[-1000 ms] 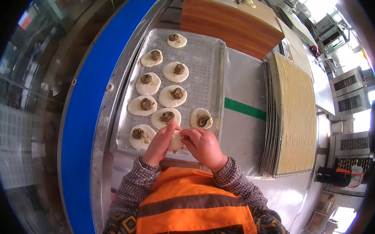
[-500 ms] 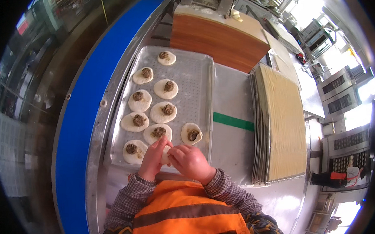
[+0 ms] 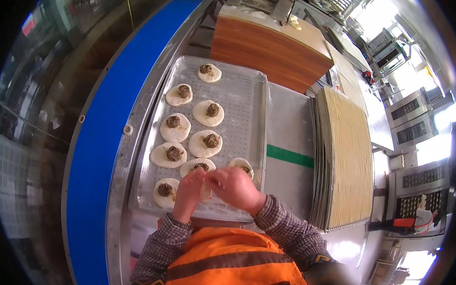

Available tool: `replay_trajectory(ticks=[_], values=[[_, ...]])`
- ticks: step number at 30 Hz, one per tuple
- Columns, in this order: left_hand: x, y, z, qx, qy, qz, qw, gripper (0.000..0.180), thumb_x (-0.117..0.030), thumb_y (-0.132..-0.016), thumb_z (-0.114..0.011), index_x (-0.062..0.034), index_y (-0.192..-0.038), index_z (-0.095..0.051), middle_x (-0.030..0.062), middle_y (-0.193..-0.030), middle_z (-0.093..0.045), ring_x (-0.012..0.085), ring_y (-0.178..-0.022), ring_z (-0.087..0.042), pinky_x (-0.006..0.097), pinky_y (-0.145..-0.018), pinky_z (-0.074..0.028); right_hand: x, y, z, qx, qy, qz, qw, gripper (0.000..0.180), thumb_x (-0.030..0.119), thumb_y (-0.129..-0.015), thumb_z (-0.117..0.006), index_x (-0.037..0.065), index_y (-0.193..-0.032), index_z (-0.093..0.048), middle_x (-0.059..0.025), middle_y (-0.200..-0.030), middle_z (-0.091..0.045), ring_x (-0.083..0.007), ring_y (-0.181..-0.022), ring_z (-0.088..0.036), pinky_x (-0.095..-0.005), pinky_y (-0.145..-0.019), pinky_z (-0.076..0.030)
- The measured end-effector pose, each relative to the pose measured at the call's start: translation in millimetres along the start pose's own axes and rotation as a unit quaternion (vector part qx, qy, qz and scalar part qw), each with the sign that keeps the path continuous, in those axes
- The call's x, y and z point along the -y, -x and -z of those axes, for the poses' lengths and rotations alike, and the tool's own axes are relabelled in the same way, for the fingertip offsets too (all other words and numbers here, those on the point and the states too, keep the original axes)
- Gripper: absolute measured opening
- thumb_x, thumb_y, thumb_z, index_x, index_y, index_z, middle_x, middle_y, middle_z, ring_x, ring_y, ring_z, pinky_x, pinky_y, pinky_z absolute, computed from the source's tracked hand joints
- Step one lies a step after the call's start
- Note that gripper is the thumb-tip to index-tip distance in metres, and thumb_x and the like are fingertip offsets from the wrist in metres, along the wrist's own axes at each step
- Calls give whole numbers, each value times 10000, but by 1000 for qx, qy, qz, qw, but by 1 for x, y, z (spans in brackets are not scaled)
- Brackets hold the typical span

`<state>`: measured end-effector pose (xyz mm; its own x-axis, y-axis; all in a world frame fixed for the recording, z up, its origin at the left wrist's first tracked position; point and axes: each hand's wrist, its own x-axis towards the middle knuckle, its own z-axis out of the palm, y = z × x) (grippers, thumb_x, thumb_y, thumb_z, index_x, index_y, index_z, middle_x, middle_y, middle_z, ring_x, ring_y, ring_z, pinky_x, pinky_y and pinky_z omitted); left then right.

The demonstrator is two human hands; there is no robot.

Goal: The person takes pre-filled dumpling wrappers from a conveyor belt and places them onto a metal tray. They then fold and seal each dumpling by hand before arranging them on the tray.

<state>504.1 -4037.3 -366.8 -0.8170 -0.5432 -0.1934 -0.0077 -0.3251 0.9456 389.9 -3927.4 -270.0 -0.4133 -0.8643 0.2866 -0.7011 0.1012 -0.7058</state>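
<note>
A pale dough piece (image 3: 205,193) sits between two bare hands, above the tray's near end; its long axis is hidden. The left hand (image 3: 187,194) cups it from the left; the right hand (image 3: 236,189), fingers curled, meets its right side, though whether it pinches is hard to tell. Beyond, filled dough rounds (image 3: 206,143) lie on a perforated metal tray (image 3: 246,123), one partly behind the right hand.
</note>
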Motion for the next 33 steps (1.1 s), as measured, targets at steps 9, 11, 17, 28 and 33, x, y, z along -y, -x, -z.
replay_trajectory(ticks=[9, 11, 17, 28, 33], values=[[3, -25, 27, -6, 276, 129, 952, 624, -584, -1015, -304, -34, -947, -589, 87, -830, -654, 178, -752, -673, 342, -617, -600, -126, -93, 9, 106, 98, -137, 980, 222, 173, -770, -672, 54, -952, -712, -127, -835, -679, -299, -736, -652, -397, -704, -531], [2, -26, 31, 1, 253, 128, 959, 618, -575, -1020, -295, -32, -949, -581, 90, -827, -651, 178, -763, -673, 344, -612, -600, -133, -96, 4, 148, 91, -144, 974, 221, 176, -735, -654, 68, -914, -726, -140, -831, -692, -331, -744, -660, -424, -703, -536], [-6, -29, 33, -16, 244, 130, 961, 611, -568, -1022, -304, -31, -943, -584, 89, -806, -643, 183, -749, -674, 338, -580, -588, -121, -102, 13, 167, 68, -214, 960, 191, 179, -745, -660, 68, -883, -732, -115, -782, -701, -255, -721, -668, -378, -690, -530], [-83, -5, -13, 61, 149, 103, 982, 562, -522, -1036, -329, -48, -881, -589, 80, -764, -639, 157, -646, -651, 289, -515, -557, 10, -32, 40, 32, -256, -152, 954, 101, 25, -851, -690, -8, -945, -702, -48, -814, -668, -93, -715, -597, -238, -620, -480], [-96, 17, -28, 72, 138, 65, 986, 556, -516, -1041, -321, -43, -914, -585, 76, -776, -634, 152, -668, -641, 280, -552, -549, 37, -7, 46, -31, -63, 91, 993, 182, 29, -773, -663, 14, -952, -695, -150, -833, -658, -305, -702, -642, -368, -637, -531]])
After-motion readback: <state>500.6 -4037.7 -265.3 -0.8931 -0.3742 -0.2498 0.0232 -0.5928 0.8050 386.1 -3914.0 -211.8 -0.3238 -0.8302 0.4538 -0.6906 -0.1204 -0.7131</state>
